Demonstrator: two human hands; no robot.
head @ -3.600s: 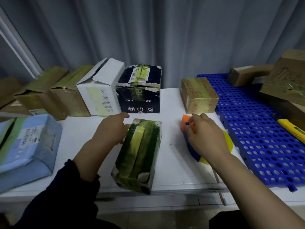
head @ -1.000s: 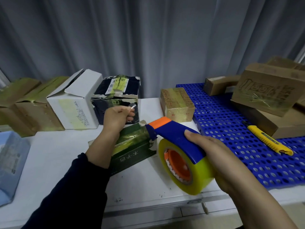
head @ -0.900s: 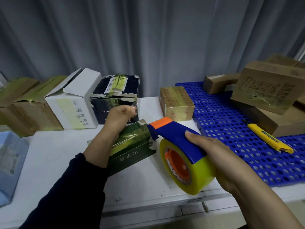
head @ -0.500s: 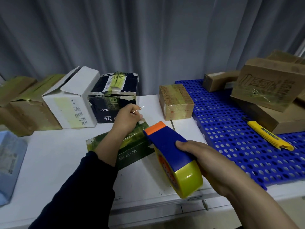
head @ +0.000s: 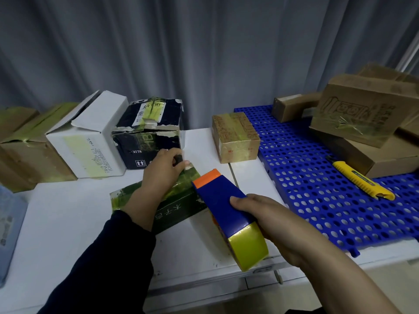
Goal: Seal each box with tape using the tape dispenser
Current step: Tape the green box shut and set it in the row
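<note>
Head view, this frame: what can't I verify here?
All head view.
What the left hand holds on the green box: its own back hides most fingertips.
Green box's top seam: under that hand and forearm.
Any tape strand from the dispenser in the right hand: not discernible.
Blue parcel: cut by the left edge.
White box print: too small.

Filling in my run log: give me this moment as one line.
step: taping green box | left hand: holds box's far end | right hand: grips tape dispenser, blade end at box
</note>
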